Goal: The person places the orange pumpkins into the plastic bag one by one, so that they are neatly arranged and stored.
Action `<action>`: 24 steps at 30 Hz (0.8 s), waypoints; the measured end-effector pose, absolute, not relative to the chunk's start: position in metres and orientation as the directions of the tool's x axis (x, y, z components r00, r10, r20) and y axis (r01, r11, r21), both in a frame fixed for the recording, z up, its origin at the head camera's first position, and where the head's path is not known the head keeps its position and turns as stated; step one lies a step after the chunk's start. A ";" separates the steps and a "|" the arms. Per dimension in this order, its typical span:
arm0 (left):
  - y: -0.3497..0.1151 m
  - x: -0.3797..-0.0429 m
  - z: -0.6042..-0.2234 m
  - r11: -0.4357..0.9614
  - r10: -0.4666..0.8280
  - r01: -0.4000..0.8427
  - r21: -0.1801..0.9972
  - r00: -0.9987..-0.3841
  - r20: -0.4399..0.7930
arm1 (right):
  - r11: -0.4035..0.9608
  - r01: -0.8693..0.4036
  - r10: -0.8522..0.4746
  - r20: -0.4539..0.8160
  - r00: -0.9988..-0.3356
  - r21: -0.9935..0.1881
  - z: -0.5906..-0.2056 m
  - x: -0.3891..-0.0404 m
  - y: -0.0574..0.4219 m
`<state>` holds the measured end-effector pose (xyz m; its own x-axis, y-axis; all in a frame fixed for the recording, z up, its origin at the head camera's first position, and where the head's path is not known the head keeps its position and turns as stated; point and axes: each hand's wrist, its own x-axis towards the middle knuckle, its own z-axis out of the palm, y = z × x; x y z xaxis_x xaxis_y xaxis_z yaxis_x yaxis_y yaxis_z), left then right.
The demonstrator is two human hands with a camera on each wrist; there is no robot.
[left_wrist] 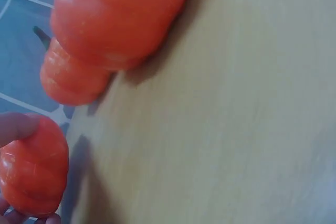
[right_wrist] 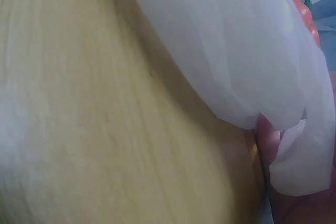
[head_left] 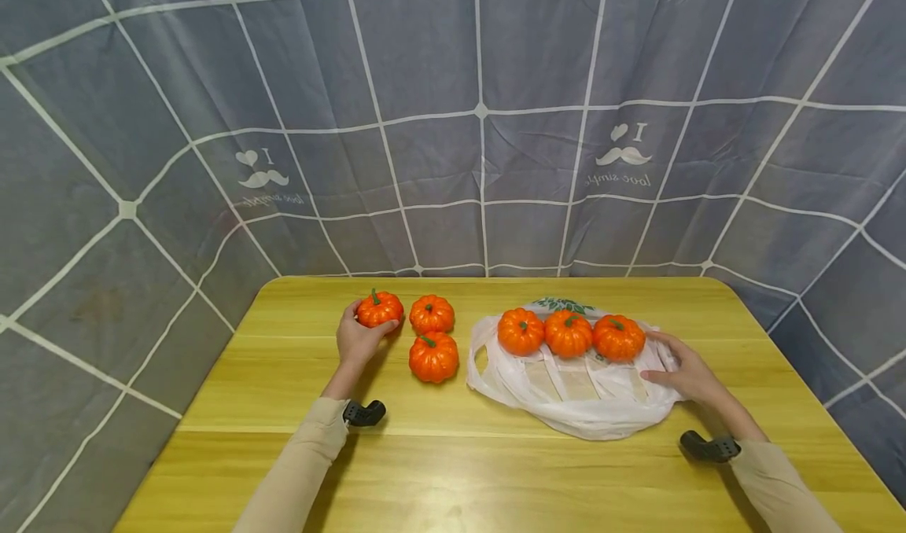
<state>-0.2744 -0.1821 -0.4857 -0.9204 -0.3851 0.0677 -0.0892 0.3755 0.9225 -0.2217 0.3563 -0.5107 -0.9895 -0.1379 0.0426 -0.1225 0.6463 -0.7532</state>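
Observation:
At the left, my left hand (head_left: 359, 338) grips a small orange pumpkin (head_left: 380, 310) with a green stem; thumb and fingers also show round it in the left wrist view. Two more pumpkins, a far one (head_left: 432, 314) and a near one (head_left: 434, 358), stand just to its right. On the right, my right hand (head_left: 690, 370) touches the right end of a white plastic bag (head_left: 602, 419), thumb and fingers spread apart. White plastic (right_wrist: 236, 51) hides much of that hand in the right wrist view. Beside its fingertips is the rightmost pumpkin (head_left: 619, 339) on the bag.
Two further pumpkins, a left one (head_left: 521, 332) and a middle one (head_left: 569, 334), sit in a row on the bag with the rightmost. Everything lies on a wooden table (head_left: 453, 470). A grey checked curtain (head_left: 439, 163) hangs behind and at both sides.

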 end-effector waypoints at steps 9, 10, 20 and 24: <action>-0.181 -0.265 -0.473 0.252 -0.426 0.011 0.968 -0.897 0.121 | 0.621 -0.116 -0.143 0.033 -0.989 -0.775 -0.508 -0.221 0.355; -0.180 -0.264 -0.472 0.251 -0.426 0.019 0.968 -0.896 0.128 | 0.620 -0.109 -0.141 0.027 -0.990 -0.777 -0.508 -0.220 0.355; -0.175 -0.252 -0.468 0.265 -0.412 0.033 0.964 -0.900 0.144 | 0.617 -0.099 -0.120 0.030 -0.992 -0.781 -0.510 -0.222 0.354; -0.169 -0.245 -0.464 0.262 -0.390 0.041 0.964 -0.910 0.144 | 0.609 -0.101 -0.116 0.037 -0.993 -0.787 -0.510 -0.221 0.352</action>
